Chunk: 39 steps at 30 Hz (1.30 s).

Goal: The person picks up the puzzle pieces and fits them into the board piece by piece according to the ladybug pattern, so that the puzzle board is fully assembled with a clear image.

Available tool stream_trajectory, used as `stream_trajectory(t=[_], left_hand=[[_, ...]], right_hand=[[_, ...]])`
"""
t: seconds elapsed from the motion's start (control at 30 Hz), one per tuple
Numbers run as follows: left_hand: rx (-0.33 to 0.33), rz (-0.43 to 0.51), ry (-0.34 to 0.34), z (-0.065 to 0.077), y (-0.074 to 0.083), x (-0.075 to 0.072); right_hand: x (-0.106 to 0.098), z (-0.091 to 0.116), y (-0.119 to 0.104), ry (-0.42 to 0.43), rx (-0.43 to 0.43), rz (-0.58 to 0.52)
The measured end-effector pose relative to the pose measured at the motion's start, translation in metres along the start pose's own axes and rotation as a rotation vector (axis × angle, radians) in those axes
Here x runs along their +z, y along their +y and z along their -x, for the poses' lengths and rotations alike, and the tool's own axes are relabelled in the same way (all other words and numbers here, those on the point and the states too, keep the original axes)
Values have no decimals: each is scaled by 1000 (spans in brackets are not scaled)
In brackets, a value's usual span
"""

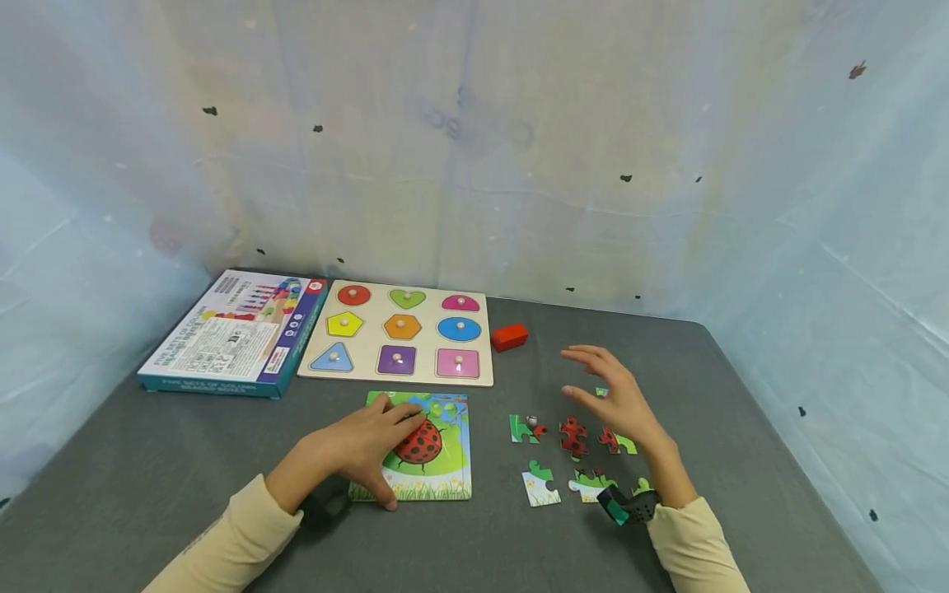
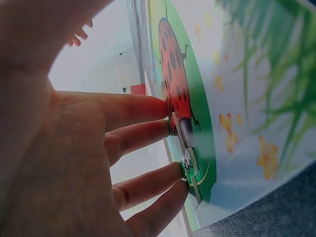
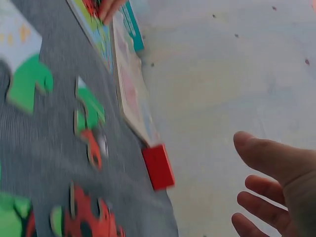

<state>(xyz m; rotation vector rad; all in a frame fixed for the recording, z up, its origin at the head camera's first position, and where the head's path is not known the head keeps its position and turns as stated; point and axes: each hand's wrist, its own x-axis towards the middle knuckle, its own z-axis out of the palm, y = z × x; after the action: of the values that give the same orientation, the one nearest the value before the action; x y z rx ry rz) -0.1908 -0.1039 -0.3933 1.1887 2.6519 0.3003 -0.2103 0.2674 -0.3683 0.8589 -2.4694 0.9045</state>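
My left hand (image 1: 371, 445) rests on a square ladybug picture board (image 1: 448, 473), thumb by its near edge and fingers reaching over the picture. In the left wrist view, the fairly straight fingertips (image 2: 159, 106) touch the printed surface (image 2: 232, 98), where the raised edge of a puzzle piece shows beside them. Part of the picture is hidden under this hand. My right hand (image 1: 615, 395) hovers over loose jigsaw pieces with its fingers spread and nothing in them. Among these are a red spotted piece (image 1: 573, 436), a green one (image 1: 522, 428) and a white-and-green one (image 1: 541, 487).
Behind the ladybug board lies a wooden shape board (image 1: 371, 350) with knobbed shapes. A teal-edged box (image 1: 208, 329) lies to its left, and a red block (image 1: 509, 337) sits at its right. A pale sheet (image 1: 474, 165) hangs along the far side of the grey table (image 1: 460, 552).
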Motion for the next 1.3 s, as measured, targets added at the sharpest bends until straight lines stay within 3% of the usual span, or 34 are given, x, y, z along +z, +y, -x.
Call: stream_trajectory(t=[0.3, 0.7, 0.87, 1.13, 1.3], left_hand=[[0, -9, 6, -1, -1, 1], [-5, -5, 7, -2, -2, 2], [-5, -8, 8, -2, -2, 1], [-17, 0, -1, -3, -1, 1], [-13, 0, 3, -2, -1, 0]], right_hand=[[-18, 26, 44, -6, 146, 68], [-27, 46, 72, -46, 263, 80], [-27, 53, 79, -72, 278, 89], [-27, 61, 88, -212, 268, 121], [-21, 63, 95, -239, 265, 122]])
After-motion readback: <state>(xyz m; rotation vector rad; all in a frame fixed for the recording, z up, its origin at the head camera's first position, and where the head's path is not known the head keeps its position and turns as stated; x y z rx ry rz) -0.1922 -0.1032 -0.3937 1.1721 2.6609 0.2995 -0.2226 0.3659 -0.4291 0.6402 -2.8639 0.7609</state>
